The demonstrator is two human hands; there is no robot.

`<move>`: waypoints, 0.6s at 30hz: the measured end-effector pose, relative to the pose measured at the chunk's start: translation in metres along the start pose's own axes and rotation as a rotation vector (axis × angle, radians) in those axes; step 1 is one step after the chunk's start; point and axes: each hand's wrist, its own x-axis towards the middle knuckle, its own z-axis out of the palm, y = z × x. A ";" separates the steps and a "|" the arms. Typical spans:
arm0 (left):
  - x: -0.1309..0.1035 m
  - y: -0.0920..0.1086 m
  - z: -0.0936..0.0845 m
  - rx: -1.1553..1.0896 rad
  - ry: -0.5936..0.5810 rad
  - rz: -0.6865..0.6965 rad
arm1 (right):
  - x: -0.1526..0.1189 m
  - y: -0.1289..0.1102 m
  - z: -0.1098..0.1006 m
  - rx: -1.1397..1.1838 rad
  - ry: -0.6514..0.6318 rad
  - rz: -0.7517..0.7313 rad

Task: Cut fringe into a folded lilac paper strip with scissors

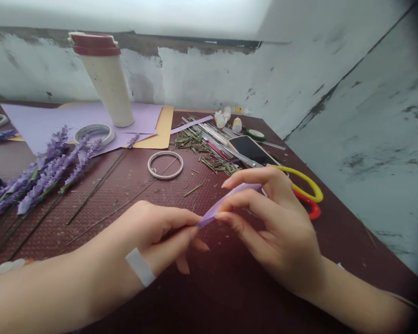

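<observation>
On the left of a dark red table [202, 301], purple flower sprigs [50, 171] on thin stems lie in front of lilac paper sheets [144, 113], where a tall cream cup [109, 88] with a maroon lid stands. Toward the middle, a pale ring [151, 170] lies flat. The left hand [156, 229], with a white patch near its wrist, pinches the lower-left end of a lilac strip [211, 214] between thumb and forefinger. The strip slants up rightward, bridging the two hands, which are near each other yet apart. The right hand [282, 232] pinches its edge, forefinger arched over it. Beyond lie clipped green stems [190, 140], a phone [252, 149] and, rightmost, yellow-and-red-handled scissors [315, 188].
</observation>
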 end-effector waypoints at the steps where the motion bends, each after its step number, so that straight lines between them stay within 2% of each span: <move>1: 0.000 0.000 0.000 -0.020 -0.011 -0.018 | 0.000 0.000 0.000 -0.006 -0.002 0.000; 4: 0.000 0.000 0.001 -0.043 -0.034 -0.019 | 0.000 0.000 0.002 -0.020 0.002 0.023; 10: -0.002 -0.003 -0.001 -0.004 -0.032 0.090 | 0.001 -0.002 0.002 -0.017 -0.003 0.041; 14: -0.008 -0.004 -0.001 0.064 -0.017 0.115 | 0.001 -0.002 0.001 -0.018 -0.012 0.024; 18: -0.010 -0.010 0.000 0.130 -0.006 0.226 | 0.001 -0.005 0.001 -0.007 -0.024 0.024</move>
